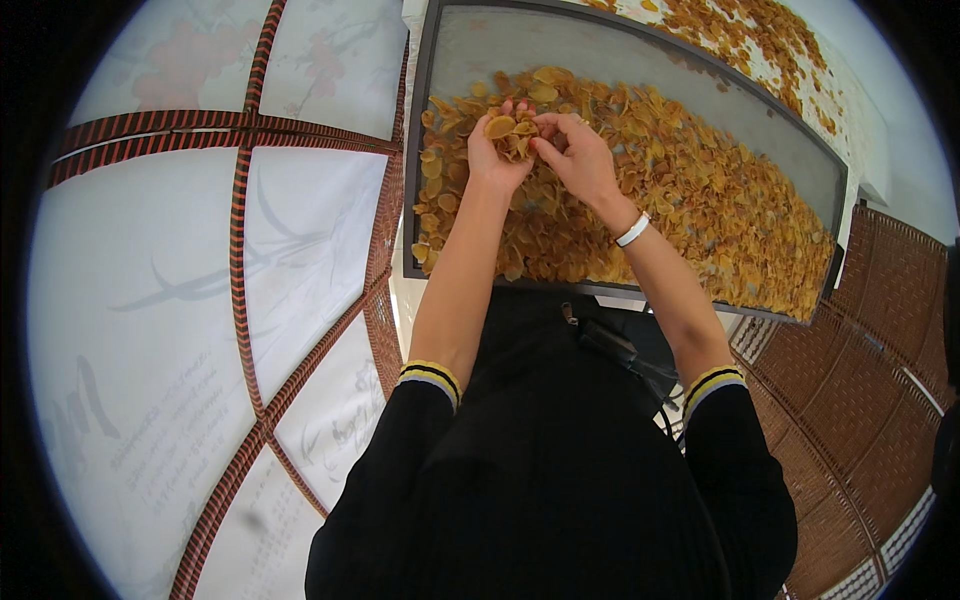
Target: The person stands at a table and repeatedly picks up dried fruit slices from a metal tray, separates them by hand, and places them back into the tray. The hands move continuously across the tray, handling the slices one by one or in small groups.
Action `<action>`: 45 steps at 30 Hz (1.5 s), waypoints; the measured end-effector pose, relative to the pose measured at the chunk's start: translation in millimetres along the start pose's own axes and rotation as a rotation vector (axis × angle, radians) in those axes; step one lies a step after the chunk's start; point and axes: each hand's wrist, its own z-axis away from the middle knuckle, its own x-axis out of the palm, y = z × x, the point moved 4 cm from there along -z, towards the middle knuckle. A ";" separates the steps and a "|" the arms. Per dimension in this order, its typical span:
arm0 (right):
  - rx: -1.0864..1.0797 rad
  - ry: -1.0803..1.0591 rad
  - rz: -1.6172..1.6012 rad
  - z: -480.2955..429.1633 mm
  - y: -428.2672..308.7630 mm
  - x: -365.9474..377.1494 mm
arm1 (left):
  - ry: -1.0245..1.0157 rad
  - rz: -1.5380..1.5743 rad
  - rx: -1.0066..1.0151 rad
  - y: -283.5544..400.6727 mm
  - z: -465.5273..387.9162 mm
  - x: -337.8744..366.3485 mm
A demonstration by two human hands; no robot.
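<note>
My left hand (496,154) is cupped, palm up, around a small pile of thin, dried yellow-brown slices (513,135). Close against its right side, my right hand (576,154) has its thumb and fingers bent at the edge of that pile; whether it pinches a slice cannot be told. Both hands are above a dark-framed mesh screen tray (480,37). Many more loose slices (675,187) lie spread over the near and right parts of the mesh, beneath and around my hands.
More slices (780,37) are scattered on a white surface beyond the tray. A folding screen with painted white panels (315,225) stands at the left. Brown woven panels (840,397) are at the right. A black bag-like item (622,337) with a cord is near my waist.
</note>
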 end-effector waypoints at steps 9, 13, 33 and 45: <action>-0.067 0.106 0.128 10.2 -5.1 -5.7 | 0.018 0.018 -0.018 -16.1 6.5 6.8; -0.035 0.202 0.045 12.3 4.4 -5.3 | -0.012 0.059 -0.032 -17.5 4.5 5.2; 0.594 0.359 -0.334 -37.5 77.8 -38.3 | 0.040 0.058 -0.003 -29.9 -57.8 56.5; 0.564 0.278 0.143 -84.2 92.0 -28.2 | 0.050 0.019 0.051 -12.3 -72.5 73.7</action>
